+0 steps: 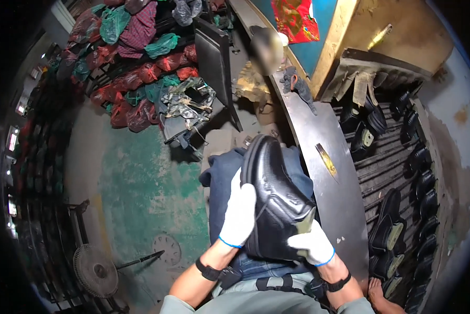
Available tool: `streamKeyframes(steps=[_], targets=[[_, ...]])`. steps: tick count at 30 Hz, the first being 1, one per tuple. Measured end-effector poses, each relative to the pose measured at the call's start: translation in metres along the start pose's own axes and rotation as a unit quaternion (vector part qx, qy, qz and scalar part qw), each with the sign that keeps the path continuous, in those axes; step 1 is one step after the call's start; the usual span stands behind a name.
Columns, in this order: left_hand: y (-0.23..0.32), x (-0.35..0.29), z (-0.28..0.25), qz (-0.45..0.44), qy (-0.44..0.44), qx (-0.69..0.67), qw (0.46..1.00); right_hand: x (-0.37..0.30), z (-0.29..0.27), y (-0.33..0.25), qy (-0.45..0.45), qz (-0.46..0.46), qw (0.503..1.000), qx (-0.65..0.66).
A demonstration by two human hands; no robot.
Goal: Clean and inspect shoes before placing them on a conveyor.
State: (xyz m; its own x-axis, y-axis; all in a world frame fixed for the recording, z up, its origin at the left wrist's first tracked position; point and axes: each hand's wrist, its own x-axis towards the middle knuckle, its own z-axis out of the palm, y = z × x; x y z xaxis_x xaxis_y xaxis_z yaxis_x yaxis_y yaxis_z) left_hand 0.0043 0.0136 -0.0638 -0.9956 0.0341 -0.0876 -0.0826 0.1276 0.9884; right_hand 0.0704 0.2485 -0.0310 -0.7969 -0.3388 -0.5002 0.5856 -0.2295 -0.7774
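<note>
You have the boot [277, 196] just to the left of the bench [342, 220], held above the blue cloth [219, 180]; whether it touches the bench's edge cannot be told. It is black and glossy, with a fine texture over the toe and smoother, creased panels toward the ankle, where bright reflections sit. Its toe points along the bench, away from you, and its thick, dark sole faces away from the bench. The ankle end turns toward the bench, and a pale olive patch [305, 222] shows there.

Both your hands are closed on the boot, in white gloves [230, 230] with blue-edged cuffs. Your left hand [237, 212], the one farther from the bench, lies lengthwise along the sole side, fingers pointing away from you; some of them are hidden by the boot. Your right hand [314, 245], just beside the bench, grips the ankle end below the pale patch, its thumb reaching across the black surface and its other fingers mostly out of sight. Your forearms come in from your side of the bench and converge on the boot, each with a black strap [208, 269] at the wrist.

On the bench lies a yellow tool [327, 160]; beyond the bench's right edge, more footwear [389, 225] stands on a slatted rack [373, 180].
</note>
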Motion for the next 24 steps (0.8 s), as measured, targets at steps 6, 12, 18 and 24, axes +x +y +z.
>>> streamKeyframes(steps=[6, 12, 18, 24], targets=[[-0.06, -0.021, -0.019, -0.338, -0.08, -0.583, 0.735, -0.004, 0.023, -0.016, 0.047, -0.199, 0.955, -0.214], [-0.045, -0.042, -0.021, -0.324, -0.134, -0.619, 0.703, 0.043, 0.005, -0.002, 0.067, -0.162, 0.983, 0.052], [-0.028, -0.031, -0.027, -0.306, -0.12, -0.622, 0.711, 0.076, 0.028, -0.003, 0.031, -0.1, 0.992, 0.064], [-0.012, -0.021, -0.014, -0.289, -0.118, -0.627, 0.714, 0.092, 0.051, -0.001, 0.115, -0.246, 0.951, -0.149]])
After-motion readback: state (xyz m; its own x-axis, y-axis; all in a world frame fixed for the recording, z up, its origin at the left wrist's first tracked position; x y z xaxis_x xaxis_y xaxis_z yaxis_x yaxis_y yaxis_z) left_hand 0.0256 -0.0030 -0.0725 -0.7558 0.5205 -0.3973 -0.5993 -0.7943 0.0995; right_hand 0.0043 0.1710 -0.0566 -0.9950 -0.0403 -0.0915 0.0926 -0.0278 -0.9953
